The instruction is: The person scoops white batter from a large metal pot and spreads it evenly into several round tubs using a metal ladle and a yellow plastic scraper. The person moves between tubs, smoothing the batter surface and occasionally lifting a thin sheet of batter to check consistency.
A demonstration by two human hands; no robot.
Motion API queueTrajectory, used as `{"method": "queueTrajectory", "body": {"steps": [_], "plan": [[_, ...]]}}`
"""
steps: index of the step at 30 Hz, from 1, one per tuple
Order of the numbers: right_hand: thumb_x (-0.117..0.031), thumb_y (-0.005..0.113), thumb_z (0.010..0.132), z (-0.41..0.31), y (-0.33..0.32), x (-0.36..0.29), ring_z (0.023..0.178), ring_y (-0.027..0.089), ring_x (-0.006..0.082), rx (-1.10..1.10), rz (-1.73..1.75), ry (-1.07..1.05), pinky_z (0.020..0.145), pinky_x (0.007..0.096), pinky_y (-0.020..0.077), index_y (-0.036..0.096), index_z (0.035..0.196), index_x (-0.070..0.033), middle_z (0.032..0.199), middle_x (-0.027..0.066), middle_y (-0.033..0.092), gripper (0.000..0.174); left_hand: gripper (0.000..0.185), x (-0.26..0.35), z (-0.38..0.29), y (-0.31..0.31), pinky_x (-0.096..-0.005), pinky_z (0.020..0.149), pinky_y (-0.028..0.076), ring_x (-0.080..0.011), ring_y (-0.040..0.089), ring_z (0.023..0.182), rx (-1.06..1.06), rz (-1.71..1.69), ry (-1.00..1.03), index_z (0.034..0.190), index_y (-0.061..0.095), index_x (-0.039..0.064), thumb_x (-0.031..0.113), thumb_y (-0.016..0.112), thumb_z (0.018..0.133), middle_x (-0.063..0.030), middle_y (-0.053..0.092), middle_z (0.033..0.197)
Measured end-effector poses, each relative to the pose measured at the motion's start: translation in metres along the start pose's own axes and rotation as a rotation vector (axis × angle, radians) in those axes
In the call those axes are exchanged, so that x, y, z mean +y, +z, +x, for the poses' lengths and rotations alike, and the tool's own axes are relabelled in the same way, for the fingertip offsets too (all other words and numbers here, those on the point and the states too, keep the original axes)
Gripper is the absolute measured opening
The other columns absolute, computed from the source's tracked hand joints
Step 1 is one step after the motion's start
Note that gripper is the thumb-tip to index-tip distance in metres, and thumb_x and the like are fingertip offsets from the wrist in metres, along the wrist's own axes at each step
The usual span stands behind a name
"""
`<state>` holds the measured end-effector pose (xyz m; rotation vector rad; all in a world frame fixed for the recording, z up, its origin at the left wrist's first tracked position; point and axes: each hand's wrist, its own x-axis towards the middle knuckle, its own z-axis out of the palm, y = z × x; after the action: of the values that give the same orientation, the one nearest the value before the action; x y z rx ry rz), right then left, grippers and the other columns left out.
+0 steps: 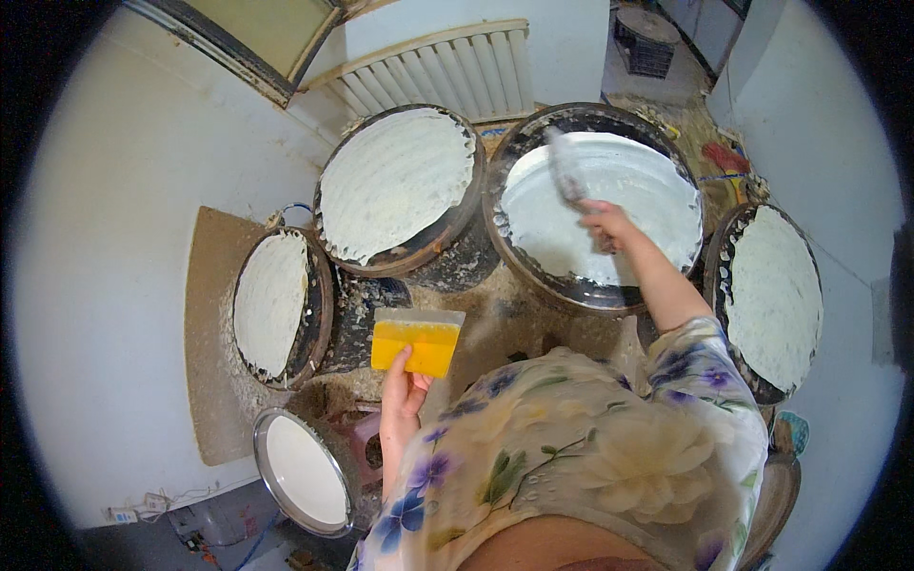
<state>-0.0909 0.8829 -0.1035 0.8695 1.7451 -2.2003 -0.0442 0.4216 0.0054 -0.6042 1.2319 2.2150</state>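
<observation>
A yellow scraper (416,346) with a pale, batter-smeared blade is gripped between the thumb and fingers of my left hand (405,389). My right hand (608,225) grips the handle of a long, motion-blurred spreading tool (566,168); its exact kind cannot be told. The tool is over the big round griddle (593,115) at the back right. Wet white batter (628,171) covers much of that griddle, with streaks curving across it. On the back-left griddle (400,269) lies a thin, paler sheet of batter (396,182) with ragged edges.
Batter sheets also cover the far-left griddle (318,314) and far-right griddle (722,285). A metal basin (263,467) of white batter stands at lower left, beside a pinkish stool (365,435). A white radiator (443,71) lines the back wall. Crusted residue coats the floor between griddles.
</observation>
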Motion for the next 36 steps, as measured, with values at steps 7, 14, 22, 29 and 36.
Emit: {"method": "queueTrajectory", "body": {"steps": [7, 14, 22, 29, 36], "plan": [[-0.015, 0.049, 0.075, 0.04, 0.035, -0.016, 0.078, 0.06, 0.03, 0.3, -1.42, -0.457, 0.072, 0.0386, 0.0467, 0.064, 0.091, -0.017, 0.086, 0.0154, 0.062, 0.022, 0.035, 0.001, -0.011, 0.002, -0.0305, 0.077, 0.049, -0.0196, 0.057, 0.096, 0.075, -0.037, 0.057, 0.112, 0.047, 0.007, 0.02, 0.056, 0.082, -0.0073, 0.056, 0.108], [-0.016, 0.045, 0.077, 0.023, -0.085, -0.029, 0.083, 0.06, 0.0307, 0.791, -1.22, -0.18, 0.076, 0.0406, 0.0456, 0.064, 0.088, -0.012, 0.091, 0.0166, 0.061, 0.022, 0.03, -0.01, -0.018, -0.023, -0.0282, 0.068, 0.05, -0.0181, 0.059, 0.089, 0.157, -0.115, -0.035, 0.11, 0.048, 0.008, 0.019, 0.054, 0.083, -0.0063, 0.058, 0.103], [-0.008, 0.064, 0.06, 0.016, -0.111, -0.006, 0.064, 0.055, 0.0187, 0.62, -0.189, -0.141, 0.058, 0.0354, 0.0458, 0.06, 0.106, -0.009, 0.071, 0.0059, 0.06, 0.046, 0.029, -0.006, -0.008, -0.02, -0.0264, 0.067, 0.05, -0.0171, 0.059, 0.087, 0.111, -0.043, -0.05, 0.108, 0.048, 0.007, 0.019, 0.054, 0.083, -0.0057, 0.058, 0.102], [-0.013, 0.061, 0.068, 0.054, 0.012, -0.029, 0.069, 0.06, 0.0247, 0.136, -1.063, -0.499, 0.06, 0.037, 0.0469, 0.063, 0.098, -0.017, 0.08, 0.0109, 0.064, 0.03, 0.032, -0.007, -0.013, 0.002, -0.0316, 0.078, 0.049, -0.0199, 0.057, 0.095, 0.081, -0.107, 0.046, 0.11, 0.047, 0.005, 0.017, 0.054, 0.082, -0.0078, 0.057, 0.105], [-0.021, 0.046, 0.079, 0.086, -0.019, -0.063, 0.088, 0.059, 0.0295, 0.524, -1.381, -0.242, 0.077, 0.0399, 0.0465, 0.065, 0.091, -0.011, 0.094, 0.0142, 0.061, 0.024, 0.032, -0.011, -0.022, 0.009, -0.0308, 0.076, 0.05, -0.0192, 0.058, 0.093, 0.195, -0.109, 0.059, 0.11, 0.047, 0.005, 0.018, 0.056, 0.082, -0.0078, 0.057, 0.105]]}}
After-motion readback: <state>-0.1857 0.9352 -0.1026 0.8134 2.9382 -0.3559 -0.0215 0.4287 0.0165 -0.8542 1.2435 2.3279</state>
